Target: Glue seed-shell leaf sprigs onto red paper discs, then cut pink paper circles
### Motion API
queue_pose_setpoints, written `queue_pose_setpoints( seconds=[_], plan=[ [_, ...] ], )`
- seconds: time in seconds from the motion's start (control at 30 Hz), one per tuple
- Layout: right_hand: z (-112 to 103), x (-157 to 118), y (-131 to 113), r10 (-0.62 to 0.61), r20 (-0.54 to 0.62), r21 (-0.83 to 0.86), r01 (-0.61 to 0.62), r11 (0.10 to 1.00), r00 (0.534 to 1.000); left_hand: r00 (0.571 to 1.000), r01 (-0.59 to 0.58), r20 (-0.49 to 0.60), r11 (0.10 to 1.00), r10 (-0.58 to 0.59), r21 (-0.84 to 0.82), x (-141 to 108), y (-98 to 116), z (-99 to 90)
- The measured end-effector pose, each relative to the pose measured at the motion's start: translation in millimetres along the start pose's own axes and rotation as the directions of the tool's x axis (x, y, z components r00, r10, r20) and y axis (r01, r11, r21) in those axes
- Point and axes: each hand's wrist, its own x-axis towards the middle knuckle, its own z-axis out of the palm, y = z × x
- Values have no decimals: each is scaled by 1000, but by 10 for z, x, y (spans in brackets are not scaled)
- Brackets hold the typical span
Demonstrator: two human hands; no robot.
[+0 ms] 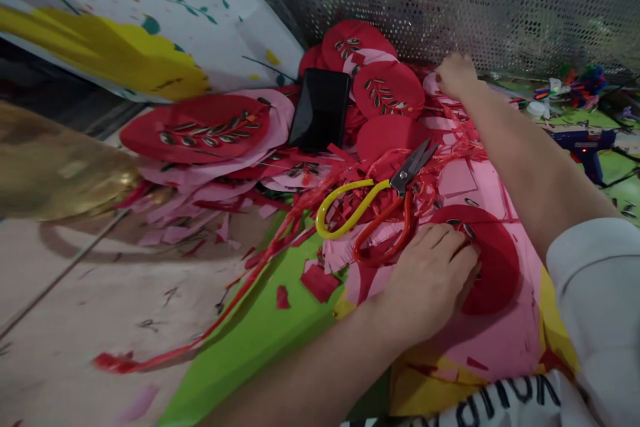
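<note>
My left hand (430, 277) rests at the left edge of a red paper disc (497, 260), its fingers bent and drawn together by some dark seeds; whatever they pinch is hidden. Farther back, my right hand (456, 75) is closed over red and pink scraps near the metal mesh, too small to show what it grips. Scissors (400, 190) with yellow and red handles lie open among red strips, left of the disc. Pink paper (505, 347) lies beneath the disc. More red discs with seeds in leaf patterns (387, 90) are piled behind the scissors.
A black phone (320, 110) leans on the pile. At the right is a blue glue gun (585, 143) with a lit red light. Perforated metal mesh (450, 0) stands behind. A blurred golden object (60, 167) is at the left, above the pale surface. Green paper (270, 320) lies in front.
</note>
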Motion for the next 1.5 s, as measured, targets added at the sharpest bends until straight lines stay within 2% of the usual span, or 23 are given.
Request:
queue_pose_setpoints(
  seconds=[0.13, 0.23, 0.33, 0.47, 0.53, 0.63, 0.7, 0.73, 0.8, 0.9, 1.0, 1.1, 1.2, 1.3, 1.4, 1.47, 1.5],
  plan=[
    [123, -21, -27, 41, -8, 54, -41, 998, 999, 999, -2, 36, 1000, 2, -8, -7, -3, -5],
    [107, -44, -3, 69, -35, 142, -64, 988, 997, 999, 7, 43, 1000, -6, -19, -5, -13, -5],
    [-33, -47, -5, 135, -51, 305, -113, 946, 990, 999, 18, 36, 1000, -17, -13, 1, -24, 10],
    [-376, -193, -60, 229, -25, 601, -168, 781, 973, 999, 9, -38, 1000, -9, -11, 6, -58, 56],
    [-574, -405, -97, 222, 28, 702, -177, 690, 975, 995, 7, -95, 1000, -10, -28, 12, -86, 75],
    [-841, -908, -160, 173, 77, 852, -155, 500, 982, 990, 23, -139, 997, -33, -76, 32, -131, 80],
    [-964, -1318, -211, 142, 147, 941, -182, 285, 979, 982, 76, -160, 988, -98, -137, 51, -155, 68],
    [-1002, -1528, -239, 125, 175, 954, -199, 224, 977, 974, 121, -168, 976, -152, -178, 62, -163, 60],
    [-1028, -1926, -298, 112, 225, 961, -239, 139, 968, 942, 229, -176, 932, -285, -281, 83, -168, 47],
    [-952, -2406, -370, 77, 315, 949, -316, 4, 946, 871, 360, -162, 826, -464, -434, 120, -144, 42],
    [-790, -2716, -410, 56, 347, 937, -342, -77, 936, 828, 403, -130, 740, -546, -539, 156, -71, 52],
    [-629, -2890, -451, 13, 338, 938, -336, -83, 941, 823, 391, -112, 698, -557, -599, 179, 35, 64],
    [-550, -2984, -524, -17, 301, 949, -301, -90, 954, 816, 376, -135, 694, -562, -614, 186, 113, 69],
    [-582, -3041, -540, -39, 270, 962, -271, -23, 962, 814, 364, -167, 712, -557, -601, 182, 104, 62],
    [-672, -3068, -309, 37, 194, 962, -197, 191, 980, 785, 359, -238, 733, -572, -577, 144, 4, 38],
    [-704, -3061, 27, 205, 50, 904, -132, 406, 977, 764, 369, -268, 737, -588, -566, 91, -84, 14],
    [-701, -3048, 235, 304, -35, 858, -127, 497, 952, 759, 379, -269, 738, -593, -559, 59, -123, 0]
  ],
)
